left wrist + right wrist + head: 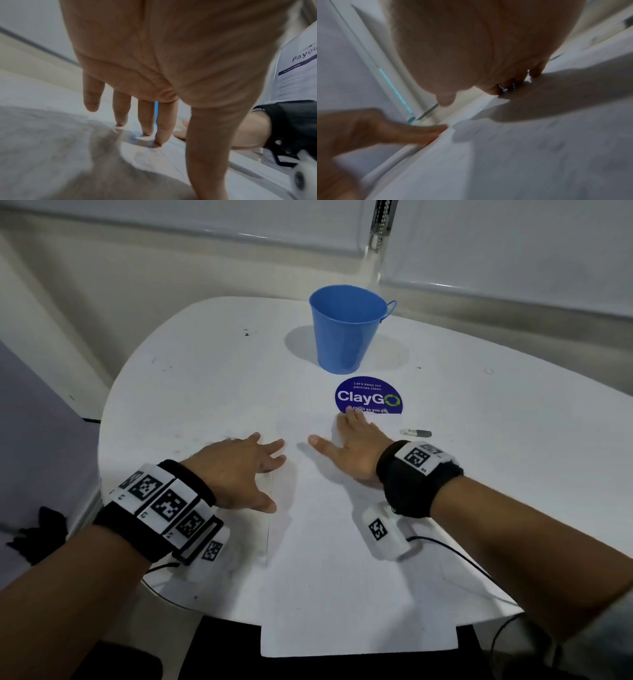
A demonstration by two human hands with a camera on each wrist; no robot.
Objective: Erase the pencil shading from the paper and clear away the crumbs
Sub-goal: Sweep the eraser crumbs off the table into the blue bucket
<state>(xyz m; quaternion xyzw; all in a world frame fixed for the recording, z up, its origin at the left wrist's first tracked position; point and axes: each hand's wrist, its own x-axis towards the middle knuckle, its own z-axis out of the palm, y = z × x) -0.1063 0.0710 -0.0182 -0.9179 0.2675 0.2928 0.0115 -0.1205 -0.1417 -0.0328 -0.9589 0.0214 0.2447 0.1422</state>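
I've got both hands flat with nothing held, left hand [239, 470] and right hand [352, 446] pressing fingers spread on the paper [342, 559] mid-frame, eraser [416, 433] just right, blue bucket [346, 330] up top.

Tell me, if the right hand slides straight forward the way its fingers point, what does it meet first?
The right hand lies flat on the white paper sheet, its fingertips at the round dark blue ClayGo sticker. Flat, that blocks nothing; the blue metal bucket beyond probably comes first, though it stands slightly left.
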